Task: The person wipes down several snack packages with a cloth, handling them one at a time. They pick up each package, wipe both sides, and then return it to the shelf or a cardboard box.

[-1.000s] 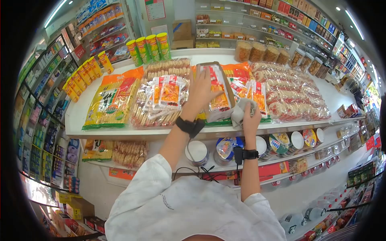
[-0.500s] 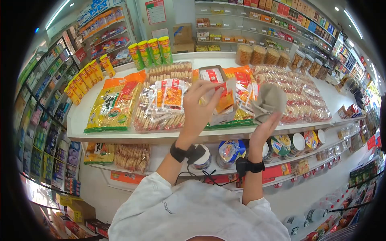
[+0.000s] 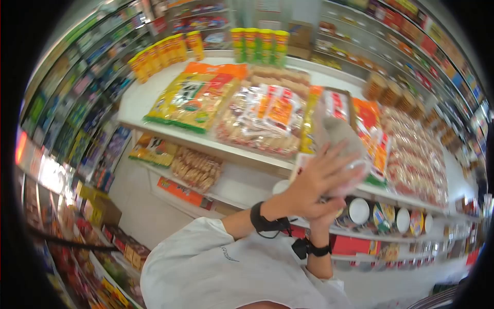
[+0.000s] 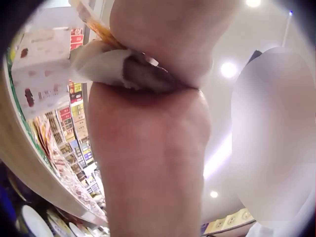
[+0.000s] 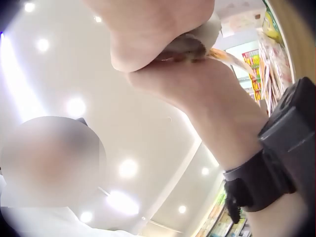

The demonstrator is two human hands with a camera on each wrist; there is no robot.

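My two hands come together at the near edge of the counter, a grey cloth between them. My left hand lies over the cloth with its fingers fairly straight and spread. Below it, my right hand holds the cloth from the underside, its fingers mostly hidden. In the left wrist view an orange-and-white snack packet sticks out from between the palms beside the cloth; its orange edge shows in the right wrist view too. Behind the cloth stands a tray with red-and-white packets.
Bagged snacks and a pile of small orange packets lie on the white counter. Yellow canisters and green canisters stand along its back. Instant noodle tubs sit on the shelf below.
My left hand took a packet from the tray and brought it to the cloth in my right hand. Both hands are now together, closer to the body. The head view has turned left.
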